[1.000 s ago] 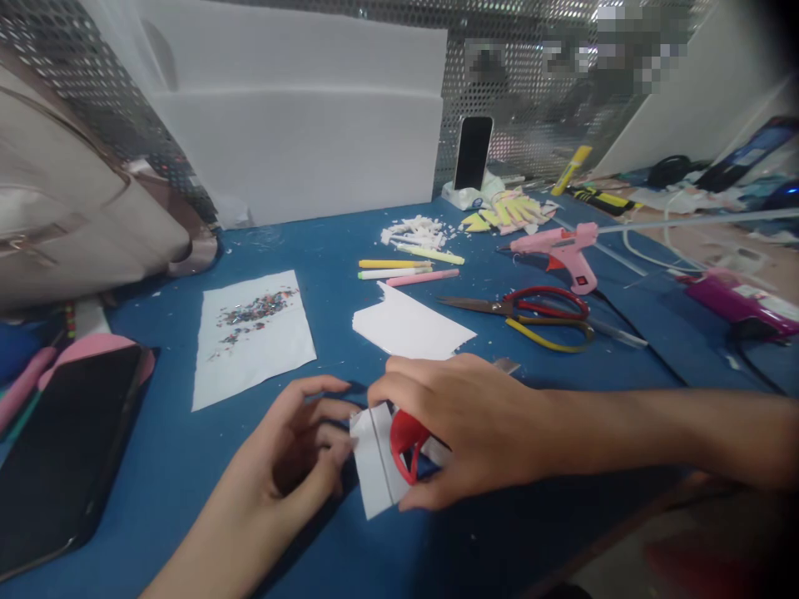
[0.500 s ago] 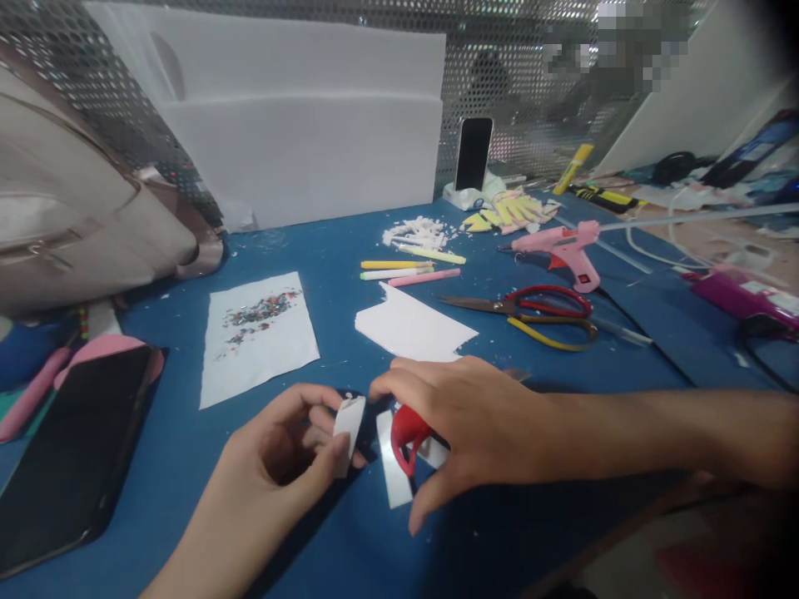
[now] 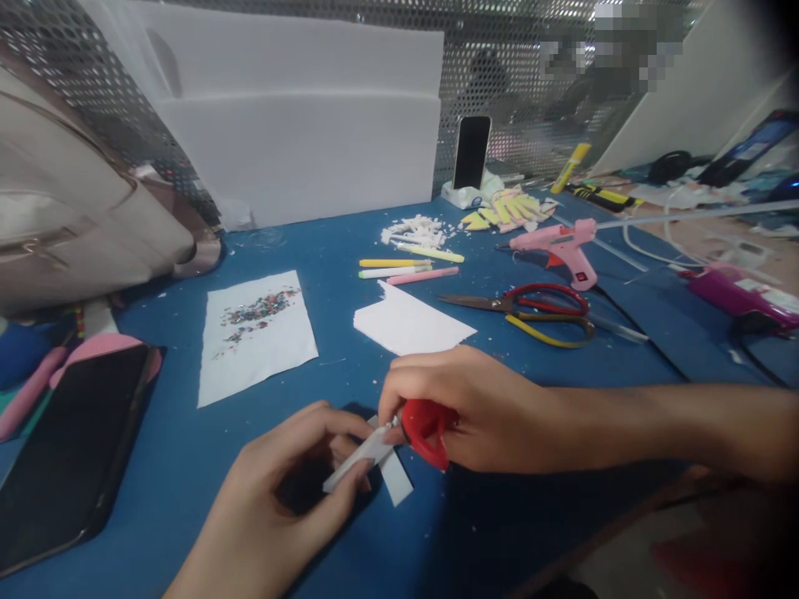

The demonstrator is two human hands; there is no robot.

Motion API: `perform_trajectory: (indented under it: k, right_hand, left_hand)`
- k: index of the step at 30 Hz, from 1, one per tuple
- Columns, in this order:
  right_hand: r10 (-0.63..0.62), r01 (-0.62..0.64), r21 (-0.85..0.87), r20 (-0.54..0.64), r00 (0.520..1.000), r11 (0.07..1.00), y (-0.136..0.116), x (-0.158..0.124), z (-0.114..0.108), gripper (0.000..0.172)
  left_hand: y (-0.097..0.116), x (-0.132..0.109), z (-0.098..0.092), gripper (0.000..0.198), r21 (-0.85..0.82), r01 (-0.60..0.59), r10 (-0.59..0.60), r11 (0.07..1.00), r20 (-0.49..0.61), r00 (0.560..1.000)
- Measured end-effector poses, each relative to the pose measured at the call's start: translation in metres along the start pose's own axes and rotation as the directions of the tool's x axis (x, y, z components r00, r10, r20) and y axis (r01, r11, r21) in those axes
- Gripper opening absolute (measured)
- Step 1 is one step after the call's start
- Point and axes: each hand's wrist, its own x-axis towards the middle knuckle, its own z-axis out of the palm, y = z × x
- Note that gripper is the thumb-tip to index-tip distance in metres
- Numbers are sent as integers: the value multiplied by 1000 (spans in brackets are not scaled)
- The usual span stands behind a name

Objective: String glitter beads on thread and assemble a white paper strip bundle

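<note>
My left hand (image 3: 293,491) pinches a small white strip (image 3: 355,462) between thumb and fingers. At the strip's upper right end are the fingertips of my right hand (image 3: 474,408), which is closed around a red-handled tool (image 3: 429,428); its working end is hidden by my fingers. Under the held strip another white strip (image 3: 396,478) lies on the blue table (image 3: 349,549). Just beyond my right hand lies a larger white cut sheet (image 3: 409,320).
Scissors (image 3: 518,309) and a pink glue gun (image 3: 562,248) lie at the right. Several markers (image 3: 396,264) and white scraps (image 3: 417,231) are farther back. Left are a paper with coloured bits (image 3: 255,337) and a dark phone (image 3: 78,449). A bag (image 3: 81,191) stands beyond the phone.
My right hand has closed around the red handle and lifted it to the strip in my left hand. The held strip has moved right and tilted toward my right hand.
</note>
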Motion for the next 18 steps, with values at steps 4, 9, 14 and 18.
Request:
perform_trajectory:
  k: [4,9,14,18]
  right_hand:
    - [-5,4,42,17,1000,999,-3,-1,-2,19]
    - [-37,33,105,40,998,994,-9,-2,-7,18]
    - [-28,20,106,70,997,994,-13,1,-15,17]
    - [31,-33,43,36,999,999,-15,-5,-23,27]
  left_hand:
    - [4,2,0,10,-8,-19,19,1000,27,999]
    - [6,2,-2,11,34,-57,55,998,67,996]
    - [8,6,-6,10,-61,-19,24,998,82,996]
    - [10,3,-5,13,-137,96,-77,986,134,988]
